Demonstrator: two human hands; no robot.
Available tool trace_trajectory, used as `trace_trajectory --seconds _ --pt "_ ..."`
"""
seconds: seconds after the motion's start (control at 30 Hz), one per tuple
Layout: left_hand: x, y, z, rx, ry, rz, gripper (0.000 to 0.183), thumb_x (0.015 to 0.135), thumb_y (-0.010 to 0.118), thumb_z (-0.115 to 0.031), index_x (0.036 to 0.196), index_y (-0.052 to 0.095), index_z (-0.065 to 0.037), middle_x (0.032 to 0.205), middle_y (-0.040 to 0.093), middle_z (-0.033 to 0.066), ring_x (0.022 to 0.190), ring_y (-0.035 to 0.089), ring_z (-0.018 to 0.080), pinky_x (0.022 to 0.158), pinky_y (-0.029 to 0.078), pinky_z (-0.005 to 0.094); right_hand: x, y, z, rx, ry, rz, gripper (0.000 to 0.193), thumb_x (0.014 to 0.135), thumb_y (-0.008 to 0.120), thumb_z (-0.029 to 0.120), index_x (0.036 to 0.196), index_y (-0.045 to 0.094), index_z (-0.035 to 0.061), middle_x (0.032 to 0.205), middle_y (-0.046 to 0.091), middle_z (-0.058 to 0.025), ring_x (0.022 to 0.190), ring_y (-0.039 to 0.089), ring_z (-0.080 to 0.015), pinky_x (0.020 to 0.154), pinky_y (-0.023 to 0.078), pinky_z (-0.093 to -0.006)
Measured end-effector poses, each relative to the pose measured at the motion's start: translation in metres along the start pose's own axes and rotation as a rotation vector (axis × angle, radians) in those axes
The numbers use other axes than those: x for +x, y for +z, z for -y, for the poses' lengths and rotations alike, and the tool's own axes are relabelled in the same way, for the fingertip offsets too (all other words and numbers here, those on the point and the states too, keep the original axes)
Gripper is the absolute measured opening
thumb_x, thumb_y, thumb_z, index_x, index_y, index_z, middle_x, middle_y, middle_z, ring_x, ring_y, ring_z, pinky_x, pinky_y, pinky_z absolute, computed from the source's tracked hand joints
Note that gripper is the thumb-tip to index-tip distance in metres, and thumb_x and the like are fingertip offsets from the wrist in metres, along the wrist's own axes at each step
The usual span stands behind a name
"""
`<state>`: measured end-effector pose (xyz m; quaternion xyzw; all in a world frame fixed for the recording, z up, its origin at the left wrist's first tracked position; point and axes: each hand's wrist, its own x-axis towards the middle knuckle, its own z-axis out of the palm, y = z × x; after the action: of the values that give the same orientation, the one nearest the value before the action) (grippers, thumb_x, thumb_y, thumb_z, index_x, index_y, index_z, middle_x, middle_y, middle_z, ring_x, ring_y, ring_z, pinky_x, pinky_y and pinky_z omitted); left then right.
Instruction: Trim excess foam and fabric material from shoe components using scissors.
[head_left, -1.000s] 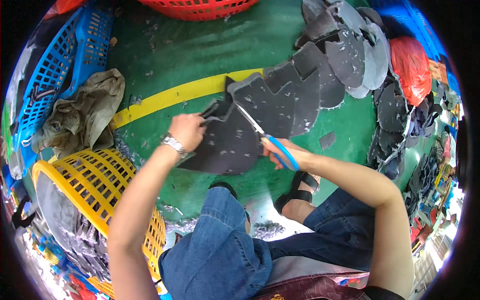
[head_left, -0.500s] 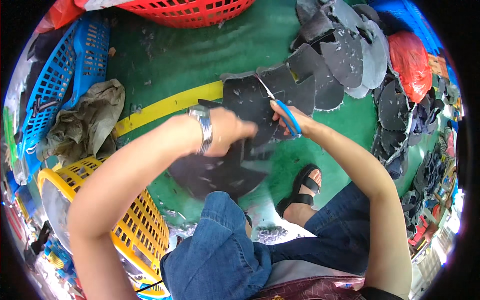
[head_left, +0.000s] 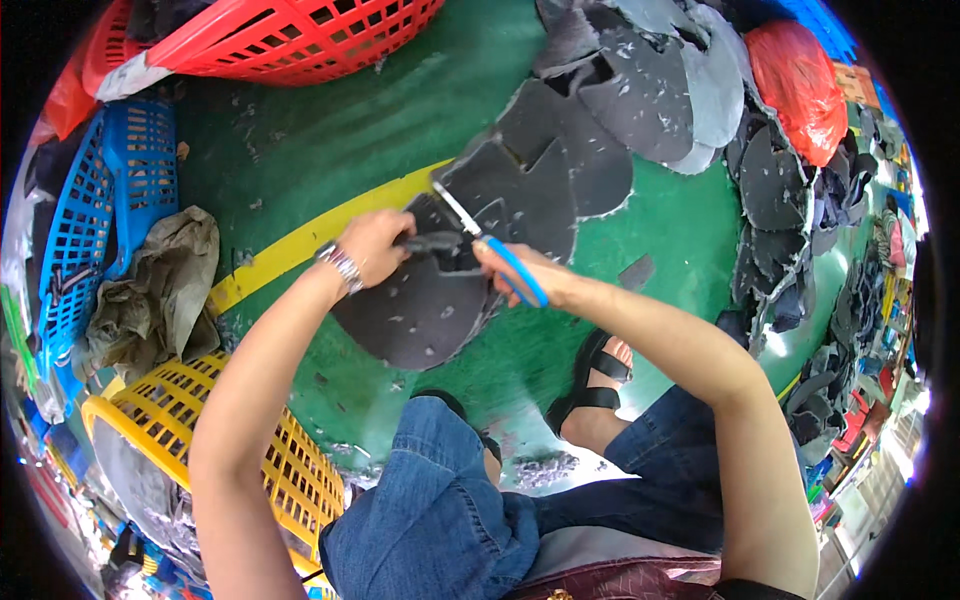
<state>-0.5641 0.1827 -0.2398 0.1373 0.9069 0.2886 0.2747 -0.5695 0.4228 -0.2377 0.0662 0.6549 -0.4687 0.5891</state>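
Note:
My right hand (head_left: pixel 518 273) holds scissors (head_left: pixel 461 211) with blue handles, their blades pointing up and left over a dark grey sheet of fabric-like material. My left hand (head_left: pixel 372 250), with a metal watch on its wrist, is closed on the far left edge of a rounded dark grey fabric piece (head_left: pixel 425 315). That edge is bunched up by its fingers. More flat grey pieces with notches (head_left: pixel 530 195) overlap beyond the scissors, sprinkled with pale lint. A small dark scrap (head_left: pixel 636 272) lies apart to the right.
A yellow basket (head_left: pixel 290 470) stands at my left, with crumpled brown cloth (head_left: pixel 165 280) and blue baskets (head_left: pixel 140 165) behind it. Ahead is a red basket (head_left: pixel 330 40). Stacked grey pieces (head_left: pixel 650 95) and a red plastic bag (head_left: pixel 795 90) lie at the far right.
My left hand has drawn back to the left and closed on the grey piece. The right hand has moved left and slightly down with the scissors. The small scrap at right now shows.

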Motion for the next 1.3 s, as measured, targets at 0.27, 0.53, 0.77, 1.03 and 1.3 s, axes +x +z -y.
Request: trace_trajectory --seconds 0.27,0.53,0.77,1.03,1.3 --pt "-0.073 -0.028 -0.03 0.126 -0.256 0.242 0.024 0.063 0.063 -0.007 0.086 0.058 -0.006 0.081 0.058 0.0132 0.081 0.056 0.0319 0.068 0.045 0.0421 -0.024 0.017 -0.001 -0.422 -0.042 0.166 0.057 0.077 0.041 0.063 0.079 0.047 0.0068 0.064 0.043 -0.0008 0.061 0.045 -0.0118 0.053 0.038 -0.0272" --pt "0.019 -0.011 -0.028 -0.032 0.254 -0.052 0.028 0.061 0.068 -0.017 0.084 0.06 -0.004 0.121 0.041 0.0169 0.114 0.037 0.0308 0.094 0.033 0.0391 -0.028 -0.07 0.01 -0.448 0.157 -0.114 0.075 0.07 0.037 0.074 0.084 0.053 0.0022 0.069 0.051 -0.0084 0.062 0.049 -0.0173 0.055 0.041 -0.0299" --pt "0.065 0.0 -0.01 -0.099 0.029 -0.003 0.025 0.066 0.066 -0.021 0.083 0.06 -0.004 0.105 0.052 0.0171 0.094 0.051 0.0323 0.079 0.042 0.0373 -0.015 -0.063 0.036 -0.664 0.025 -0.152 0.086 0.073 0.028 0.072 0.101 0.053 -0.0045 0.097 0.056 -0.0251 0.096 0.052 -0.0367 0.08 0.039 -0.0415" --pt "-0.063 -0.009 0.011 0.004 -0.067 0.237 0.023 0.062 0.068 -0.018 0.077 0.057 -0.004 0.079 0.057 0.0153 0.079 0.055 0.0326 0.069 0.044 0.0401 0.006 0.028 0.03 -0.778 -0.137 0.042 0.078 0.074 0.033 0.07 0.084 0.053 -0.004 0.086 0.057 -0.0277 0.087 0.055 -0.0396 0.076 0.042 -0.0446" --pt "-0.042 -0.03 -0.044 -0.161 0.255 0.084 0.023 0.059 0.066 -0.012 0.079 0.059 -0.003 0.082 0.053 0.0143 0.085 0.049 0.0324 0.075 0.041 0.0399 -0.029 -0.036 0.023 -0.696 -0.063 -0.205 0.071 0.074 0.039 0.066 0.1 0.049 0.001 0.094 0.056 -0.0237 0.09 0.055 -0.0359 0.078 0.042 -0.0397"
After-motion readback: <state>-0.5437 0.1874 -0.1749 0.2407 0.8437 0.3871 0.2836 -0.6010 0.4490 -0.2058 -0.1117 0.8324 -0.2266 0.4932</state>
